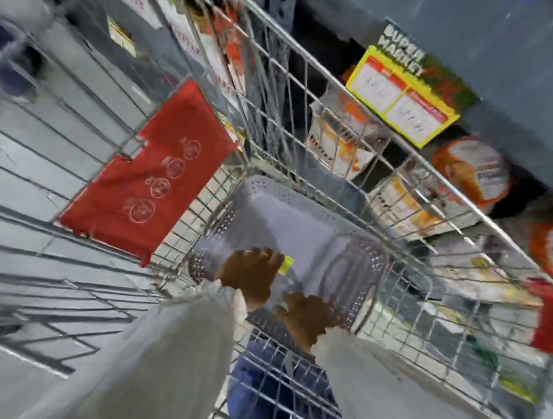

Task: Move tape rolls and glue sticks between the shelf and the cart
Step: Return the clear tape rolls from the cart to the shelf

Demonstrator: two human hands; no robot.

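Note:
The frame is motion-blurred and looks down into a wire shopping cart (374,124). A grey perforated plastic basket (290,197) sits on the cart's floor. My left hand (250,275) reaches into the basket, its fingers closed around a clear item with a yellow label (286,265); blur hides what the item is. My right hand (307,319) is just beside it over the basket's near rim, fingers curled towards the clear item. Whether it grips anything is unclear. No tape roll or glue stick can be made out.
A shelf (526,65) runs along the right with a yellow price sign (405,96) and orange-and-white packs (472,173) below. A red flap (155,175) hangs on the cart's left wall. A red handle end (552,316) is at right. Grey floor lies to the left.

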